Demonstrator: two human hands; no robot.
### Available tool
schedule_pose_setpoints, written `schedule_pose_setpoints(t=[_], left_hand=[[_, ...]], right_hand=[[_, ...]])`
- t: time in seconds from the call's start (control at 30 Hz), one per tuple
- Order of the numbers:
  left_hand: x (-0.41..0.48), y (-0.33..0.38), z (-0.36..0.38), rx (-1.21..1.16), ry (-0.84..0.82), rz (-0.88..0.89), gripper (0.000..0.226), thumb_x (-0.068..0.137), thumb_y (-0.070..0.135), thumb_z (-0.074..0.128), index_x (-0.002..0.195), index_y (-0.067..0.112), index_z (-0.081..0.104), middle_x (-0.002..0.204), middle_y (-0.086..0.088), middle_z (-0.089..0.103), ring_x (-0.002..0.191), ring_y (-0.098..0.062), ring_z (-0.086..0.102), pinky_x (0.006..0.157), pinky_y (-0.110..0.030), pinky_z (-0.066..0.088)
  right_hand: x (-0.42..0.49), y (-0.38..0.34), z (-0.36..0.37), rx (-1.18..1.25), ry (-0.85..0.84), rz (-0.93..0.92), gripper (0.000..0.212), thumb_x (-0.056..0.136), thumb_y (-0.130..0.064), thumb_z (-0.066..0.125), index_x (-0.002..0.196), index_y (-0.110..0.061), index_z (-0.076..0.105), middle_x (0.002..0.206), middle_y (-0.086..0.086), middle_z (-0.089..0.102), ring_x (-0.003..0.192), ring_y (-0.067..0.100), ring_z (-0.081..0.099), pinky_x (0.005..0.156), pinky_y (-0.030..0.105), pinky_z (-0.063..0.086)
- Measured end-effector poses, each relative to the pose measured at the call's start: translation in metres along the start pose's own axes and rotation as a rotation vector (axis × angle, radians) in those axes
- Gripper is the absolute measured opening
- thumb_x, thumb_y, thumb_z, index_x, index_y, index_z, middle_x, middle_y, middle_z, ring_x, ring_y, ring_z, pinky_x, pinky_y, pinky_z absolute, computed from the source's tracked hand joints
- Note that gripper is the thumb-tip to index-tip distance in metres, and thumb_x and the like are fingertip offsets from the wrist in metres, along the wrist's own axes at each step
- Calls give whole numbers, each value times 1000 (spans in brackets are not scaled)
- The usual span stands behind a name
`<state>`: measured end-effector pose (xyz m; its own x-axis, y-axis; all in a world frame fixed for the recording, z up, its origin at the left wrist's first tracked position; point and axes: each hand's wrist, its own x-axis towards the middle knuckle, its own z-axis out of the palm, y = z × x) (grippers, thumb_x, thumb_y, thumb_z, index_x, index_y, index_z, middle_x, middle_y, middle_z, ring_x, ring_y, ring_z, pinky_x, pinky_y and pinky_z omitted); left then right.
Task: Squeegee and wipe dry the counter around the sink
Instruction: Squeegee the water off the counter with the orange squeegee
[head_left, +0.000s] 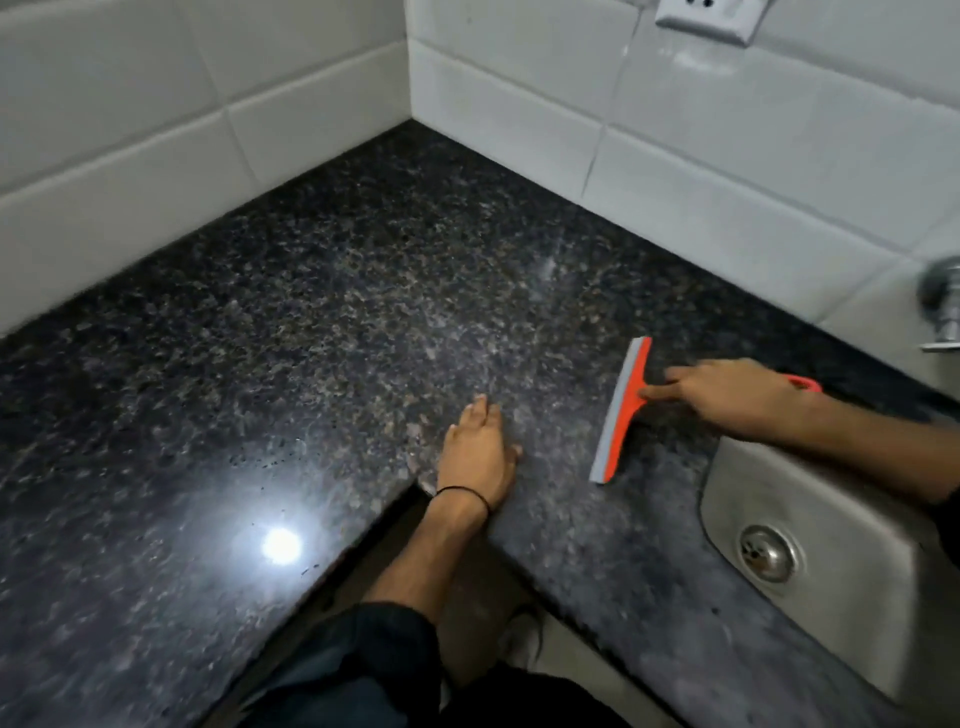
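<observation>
Dark trousers and a dark sleeve (384, 631) fill the near bottom edge, in the notch where the speckled granite counter (322, 291) turns its inner corner. A round glare of lamplight (281, 544) sits on the near left stretch of stone. To the right, the steel sink (810, 561) is sunk into the counter, its drain (768, 552) showing. Just beyond the corner edge the left hand (478, 452) lies flat and released on the stone, fingers together and pointing away, a thin black band (465, 492) around the wrist. Further right, the right hand (727, 397) is closed around the handle of the orange squeegee (621, 410), forefinger stretched along it toward the blade; the grey rubber edge rests on the counter just beside the sink's far left corner. A metal tap fitting (943, 301) juts from the right wall. White tiles (519, 104) meet at the far corner, with a wall socket (701, 18) above.
</observation>
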<state>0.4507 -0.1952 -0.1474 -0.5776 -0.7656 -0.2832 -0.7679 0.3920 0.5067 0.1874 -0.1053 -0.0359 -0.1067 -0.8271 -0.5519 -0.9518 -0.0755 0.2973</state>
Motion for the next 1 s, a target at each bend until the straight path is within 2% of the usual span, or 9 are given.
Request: schedule_pose_setpoints(t=[0.13,0.27,0.37,0.47,0.67,0.8,0.87,0.93,1.0], left_hand=[[-6,25,27,106,-74,-65,79,99,44,47,157,11,4,163,-14,-10,151,-33,-9,122,-48,7],[1,35,30,196,-93,-96,85,97,44,52,156,5,4,162,-22,-7,150,-39,-5,121,-51,7],[6,39,27,227,-102,-106,91,93,45,58,155,2,8,161,-25,-1,149,-42,1,121,-51,10],[8,43,21,260,-118,-121,92,91,48,61,154,2,12,161,-24,4,149,-41,7,120,-50,14],[17,42,5,296,-75,-120,57,86,48,63,128,11,54,142,-17,46,129,-36,45,108,-46,35],[25,43,-7,233,14,-121,35,88,40,61,111,13,60,120,-13,63,113,-32,57,99,-42,41],[33,43,-6,230,26,-103,54,87,44,63,128,10,52,138,-14,51,130,-31,45,106,-44,37],[40,48,-2,239,-49,-125,91,83,52,68,150,7,28,160,-13,21,148,-28,18,117,-45,23],[50,55,1,258,-125,-159,117,77,59,72,157,9,3,165,-9,-6,152,-25,-3,121,-44,11]], right_hand=[[-60,43,42,-55,-138,110,64,99,-18,37,147,-56,22,148,-14,38,133,15,45,96,35,47],[-94,58,67,-143,-229,166,43,103,-36,31,142,-51,38,140,-12,51,124,16,55,96,34,48],[-105,64,68,-13,-148,281,48,96,-53,24,131,-43,54,129,-2,61,116,23,60,96,39,49],[-93,68,53,88,23,270,46,95,-30,47,135,-53,49,124,-2,62,112,26,61,91,40,51],[-14,65,1,304,231,136,55,86,-8,54,137,-32,57,120,14,61,112,36,59,94,40,47],[63,61,-25,385,238,82,52,73,-6,51,121,-20,66,121,16,63,111,36,60,95,41,49],[107,62,-30,414,225,38,51,69,-15,47,115,-21,67,117,16,63,107,35,62,93,43,51],[134,55,-47,437,214,28,45,74,-14,50,115,-19,67,116,17,62,105,35,62,94,41,51],[162,54,-61,418,249,30,39,82,-10,55,120,-14,65,119,20,58,108,38,59,95,41,50]])
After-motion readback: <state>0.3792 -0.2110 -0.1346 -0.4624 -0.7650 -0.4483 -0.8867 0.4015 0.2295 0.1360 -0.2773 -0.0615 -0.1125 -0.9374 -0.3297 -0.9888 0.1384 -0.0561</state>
